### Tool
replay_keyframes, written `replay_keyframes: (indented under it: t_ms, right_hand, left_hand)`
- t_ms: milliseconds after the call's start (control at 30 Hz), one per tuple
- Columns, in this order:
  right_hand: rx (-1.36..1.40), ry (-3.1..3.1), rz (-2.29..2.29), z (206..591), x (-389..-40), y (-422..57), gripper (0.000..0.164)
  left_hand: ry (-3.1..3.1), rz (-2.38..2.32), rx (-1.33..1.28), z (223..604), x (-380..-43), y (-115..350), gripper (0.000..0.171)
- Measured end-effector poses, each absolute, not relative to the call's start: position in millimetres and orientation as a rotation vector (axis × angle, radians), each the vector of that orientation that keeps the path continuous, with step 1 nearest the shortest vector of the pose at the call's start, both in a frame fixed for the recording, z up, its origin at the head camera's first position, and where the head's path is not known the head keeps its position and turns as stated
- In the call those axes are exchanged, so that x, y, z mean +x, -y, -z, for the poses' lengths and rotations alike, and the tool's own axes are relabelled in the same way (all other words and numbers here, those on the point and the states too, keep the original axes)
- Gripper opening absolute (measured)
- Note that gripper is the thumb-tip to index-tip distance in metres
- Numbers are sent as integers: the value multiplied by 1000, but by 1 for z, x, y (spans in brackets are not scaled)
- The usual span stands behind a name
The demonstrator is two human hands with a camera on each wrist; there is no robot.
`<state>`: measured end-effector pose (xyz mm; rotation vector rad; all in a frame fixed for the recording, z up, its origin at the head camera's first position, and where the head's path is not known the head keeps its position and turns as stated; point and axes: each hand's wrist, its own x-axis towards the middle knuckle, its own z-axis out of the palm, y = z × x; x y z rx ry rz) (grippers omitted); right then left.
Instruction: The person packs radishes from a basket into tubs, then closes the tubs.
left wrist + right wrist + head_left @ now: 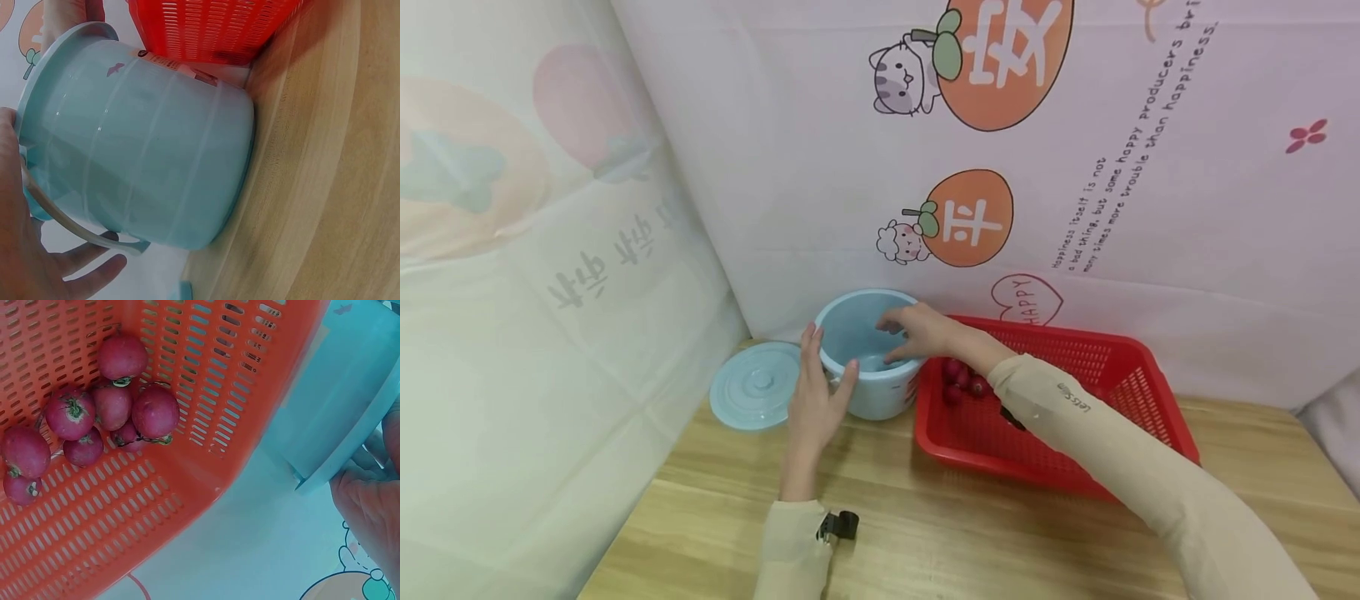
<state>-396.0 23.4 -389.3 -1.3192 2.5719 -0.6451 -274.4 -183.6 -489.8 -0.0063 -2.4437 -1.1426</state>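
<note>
A light blue bucket stands upright on the table, its inside partly visible in the head view. Against its left rim and side rests my left hand, fingers spread and thumb at the front edge; in the left wrist view, fingers show beyond the bucket's handle. My right hand reaches over the right rim into the bucket, thumb and fingers apart, with nothing visible between them. To the right, a red basket holds several round red radishes. What lies at the bucket's bottom is unclear.
A light blue lid lies on the wooden table, left of the bucket. Printed cloth hangs close behind the bucket and basket, with another cloth wall at the left. My right forearm crosses over the basket.
</note>
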Motion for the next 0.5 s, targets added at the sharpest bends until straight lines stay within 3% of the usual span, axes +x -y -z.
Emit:
replay_keyframes:
  t_ms: [500]
  right_hand:
    - [-1413,-2503,963,397,-395,-30,32]
  left_hand:
    - [2423,1149,-10,489,-275,183,86]
